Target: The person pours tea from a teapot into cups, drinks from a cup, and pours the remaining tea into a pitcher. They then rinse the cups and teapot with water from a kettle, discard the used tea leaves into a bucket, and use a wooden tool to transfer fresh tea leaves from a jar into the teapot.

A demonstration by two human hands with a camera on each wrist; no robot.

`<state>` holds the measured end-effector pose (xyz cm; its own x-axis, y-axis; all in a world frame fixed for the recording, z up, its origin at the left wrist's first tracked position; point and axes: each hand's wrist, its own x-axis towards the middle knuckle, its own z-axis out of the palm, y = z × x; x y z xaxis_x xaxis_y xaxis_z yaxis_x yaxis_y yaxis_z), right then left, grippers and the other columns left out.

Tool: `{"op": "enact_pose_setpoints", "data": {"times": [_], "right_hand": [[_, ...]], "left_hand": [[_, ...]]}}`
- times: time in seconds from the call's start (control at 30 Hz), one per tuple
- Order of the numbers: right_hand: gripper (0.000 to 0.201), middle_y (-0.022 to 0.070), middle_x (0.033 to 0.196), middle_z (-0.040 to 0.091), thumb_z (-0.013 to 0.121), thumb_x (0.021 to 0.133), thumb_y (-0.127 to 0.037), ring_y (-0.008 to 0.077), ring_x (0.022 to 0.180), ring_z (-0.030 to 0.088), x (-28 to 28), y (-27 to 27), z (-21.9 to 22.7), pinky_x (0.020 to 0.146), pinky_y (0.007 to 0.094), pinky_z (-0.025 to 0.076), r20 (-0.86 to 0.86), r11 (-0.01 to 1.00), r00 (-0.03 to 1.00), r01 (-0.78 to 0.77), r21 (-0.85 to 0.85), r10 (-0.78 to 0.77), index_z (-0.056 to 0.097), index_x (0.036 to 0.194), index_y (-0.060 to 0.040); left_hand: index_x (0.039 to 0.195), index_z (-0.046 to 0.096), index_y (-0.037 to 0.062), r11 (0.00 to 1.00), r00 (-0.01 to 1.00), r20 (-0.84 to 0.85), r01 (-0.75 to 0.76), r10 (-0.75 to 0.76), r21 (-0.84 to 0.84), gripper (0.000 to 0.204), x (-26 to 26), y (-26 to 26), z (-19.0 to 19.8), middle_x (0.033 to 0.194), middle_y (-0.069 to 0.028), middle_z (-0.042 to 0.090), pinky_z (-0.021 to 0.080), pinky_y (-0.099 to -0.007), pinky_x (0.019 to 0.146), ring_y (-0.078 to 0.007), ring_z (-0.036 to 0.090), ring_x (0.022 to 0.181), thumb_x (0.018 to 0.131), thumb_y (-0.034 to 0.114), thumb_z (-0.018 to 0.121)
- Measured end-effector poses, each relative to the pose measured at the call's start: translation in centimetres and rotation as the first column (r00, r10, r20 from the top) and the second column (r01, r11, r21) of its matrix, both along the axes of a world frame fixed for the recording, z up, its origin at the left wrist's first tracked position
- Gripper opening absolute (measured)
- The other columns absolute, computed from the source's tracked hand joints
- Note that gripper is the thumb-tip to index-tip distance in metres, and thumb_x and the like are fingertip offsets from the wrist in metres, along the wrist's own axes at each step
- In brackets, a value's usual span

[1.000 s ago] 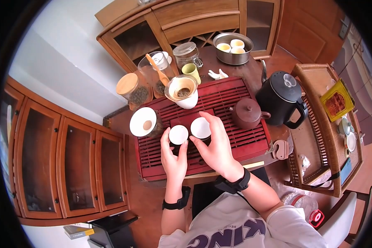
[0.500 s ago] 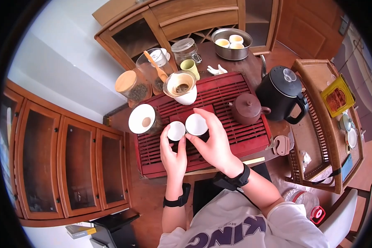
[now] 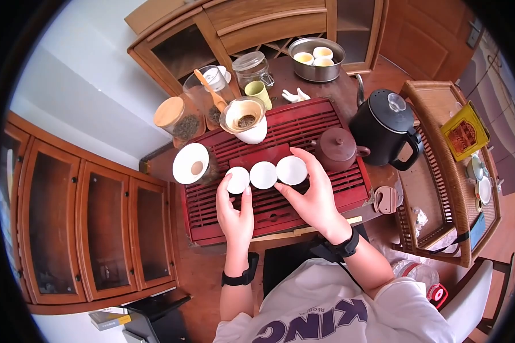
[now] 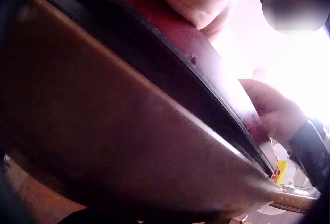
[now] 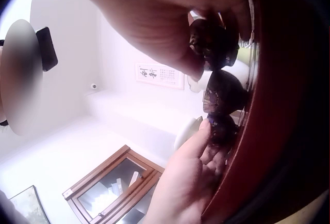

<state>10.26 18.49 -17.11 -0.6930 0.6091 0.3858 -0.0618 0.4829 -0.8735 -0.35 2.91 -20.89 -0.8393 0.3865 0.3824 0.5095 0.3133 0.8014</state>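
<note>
Three small cups with white insides stand side by side on the red slatted tea tray (image 3: 212, 228). My left hand (image 3: 234, 220) pinches the left cup (image 3: 237, 180) between thumb and fingers. The middle cup (image 3: 263, 175) sits between the two others, with no fingers round it. Around the right cup (image 3: 292, 170) curl the thumb and index finger of my right hand (image 3: 315, 200). Dark outer walls show on the cups in the right wrist view, where the middle cup (image 5: 224, 92) is close against its neighbours. The left wrist view shows mostly the tray's edge, no cups.
On the tray also stand a brown teapot (image 3: 335, 150), a white pitcher with a strainer (image 3: 250, 128) and a jar topped by a white funnel (image 3: 190, 162). A black kettle (image 3: 386, 128) stands at right. Behind are tea jars (image 3: 177, 117) and a metal bowl (image 3: 316, 68) with cups.
A third cup now shows in the row, held by my right hand, which has shifted right. My left hand and its cup have moved slightly left.
</note>
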Motion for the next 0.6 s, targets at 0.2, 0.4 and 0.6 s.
{"op": "enact_pose_setpoints", "data": {"times": [0.2, 0.4, 0.6], "right_hand": [[0.069, 0.0151, 0.131, 0.059, 0.082, 0.077, -0.006, 0.0288, 0.121, 0.060, -1.6, -0.5, 1.4, 0.102, 0.0385, 0.048, -0.082, 0.999, 0.995, -0.049, 0.002, 0.049, 0.050, 0.139, -0.0042], [0.064, 0.0173, 0.121, 0.060, 0.080, 0.078, -0.008, 0.0363, 0.112, 0.061, -1.7, -0.7, 0.9, 0.094, 0.0432, 0.050, -0.092, 0.997, 0.996, -0.005, 0.071, 0.011, 0.051, 0.135, -0.0032], [0.060, 0.0177, 0.119, 0.059, 0.079, 0.078, -0.006, 0.0344, 0.109, 0.062, -1.9, -0.7, 0.4, 0.092, 0.0413, 0.051, -0.163, 0.999, 0.986, 0.027, -0.046, -0.035, 0.053, 0.132, -0.0036]], "left_hand": [[0.137, 0.054, 0.0085, 0.999, 0.999, 0.037, -0.029, 0.027, 0.045, 0.045, 0.1, 0.2, 0.0, 0.132, -0.0126, 0.062, 0.046, -0.0366, 0.092, -0.0242, 0.061, 0.115, 0.095, 0.016, 0.069], [0.136, 0.055, 0.0085, 0.999, 0.999, 0.021, -0.038, 0.038, 0.037, 0.045, 0.1, 0.2, 0.1, 0.130, -0.0123, 0.063, 0.046, -0.0368, 0.092, -0.0239, 0.061, 0.114, 0.095, 0.017, 0.070], [0.136, 0.055, 0.0076, 0.998, 0.999, 0.015, -0.039, 0.039, 0.048, 0.046, 0.2, 0.2, 0.3, 0.129, -0.0121, 0.063, 0.046, -0.0365, 0.094, -0.0235, 0.061, 0.115, 0.094, 0.017, 0.071]]}}
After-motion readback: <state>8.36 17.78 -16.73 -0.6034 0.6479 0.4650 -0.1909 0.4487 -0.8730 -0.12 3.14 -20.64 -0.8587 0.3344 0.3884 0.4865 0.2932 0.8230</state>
